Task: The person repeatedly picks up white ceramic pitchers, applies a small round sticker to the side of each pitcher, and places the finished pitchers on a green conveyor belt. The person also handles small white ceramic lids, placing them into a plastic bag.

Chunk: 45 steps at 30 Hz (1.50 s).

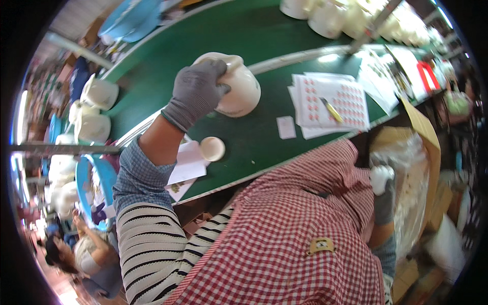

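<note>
My left hand (199, 91), in a grey knitted glove, grips a glossy off-white ceramic pot (241, 94) by its rim. The pot tilts above the green work surface (264, 137), and the glove covers part of its mouth. Below it stands a small cream round cup (212, 149), next to folded white paper (188, 161). Far to the right, my right hand (385, 203), also gloved in grey, is closed round a small white object (381, 179) of unclear kind. That hand is beside an open cardboard box (432, 152) lined with clear plastic (413, 175).
Sticker sheets with red marks (351, 94) lie at the right under a yellow cutter knife (331, 110), near a small white card (286, 127). Pale pots (325, 20) line the far side; others (100, 94) stand left. A metal post (66, 149) and a seated person (91, 251) are at left.
</note>
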Tool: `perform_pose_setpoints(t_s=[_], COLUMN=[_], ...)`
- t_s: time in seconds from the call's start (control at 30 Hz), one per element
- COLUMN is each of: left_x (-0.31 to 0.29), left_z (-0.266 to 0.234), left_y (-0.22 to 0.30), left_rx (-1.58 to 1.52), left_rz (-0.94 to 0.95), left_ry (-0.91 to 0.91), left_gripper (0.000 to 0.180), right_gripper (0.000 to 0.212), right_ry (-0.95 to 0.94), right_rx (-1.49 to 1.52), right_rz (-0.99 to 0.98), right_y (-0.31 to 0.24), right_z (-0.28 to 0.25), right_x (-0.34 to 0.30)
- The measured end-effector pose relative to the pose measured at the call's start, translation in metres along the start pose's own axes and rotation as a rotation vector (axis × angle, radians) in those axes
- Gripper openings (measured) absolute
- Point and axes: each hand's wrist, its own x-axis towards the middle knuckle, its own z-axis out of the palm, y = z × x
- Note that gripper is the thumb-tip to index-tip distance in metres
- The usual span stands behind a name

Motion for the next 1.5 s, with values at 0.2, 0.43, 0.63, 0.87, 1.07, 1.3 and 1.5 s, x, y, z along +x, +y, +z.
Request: perform_pose_setpoints(t_s=[0.2,0.43,0.63,0.87,1.07,1.3,1.5], left_x=[-0.010,-0.045,-0.094,-0.058,-0.077,-0.071,-0.069], left_z=[0.053,0.036,0.113,0.045,0.032,0.047,0.051], left_y=[0.111,0.048,0.013,0.171,0.227,0.234,0.235], left_rx=[0.040,-0.315,-1.215,-1.190,-1.152,-1.172,-1.241], left_rz=[0.262,-0.022,-0.438,-0.279,0.216,0.394,0.453], left_ry=[-0.056,0.342,-0.095,-0.213,-0.429,-0.509,-0.502], left_gripper=[0.031,0.078,0.044,0.022,0.016,0.018,0.023], right_gripper=[0.078,0.090,0.089,0.092,0.083,0.093,0.097], right_ry=[-0.156,-0.148,-0.186,-0.260,-0.313,-0.367,-0.507], right_rx=[-0.028,0.231,0.274,-0.024,-0.109,-0.834,-1.002], right_rz=[0.058,0.134,0.215,-0.184,-0.424,-0.557,-0.653], right_y=[-0.015,-0.016,0.002,-0.075,-0.090,-0.088,-0.094], right_z=[-0.001,-0.013,-0.014,0.053,0.043,0.022,0.025], right_x=[-0.014,-0.049,-0.048,-0.035,-0.043,-0.056,-0.050])
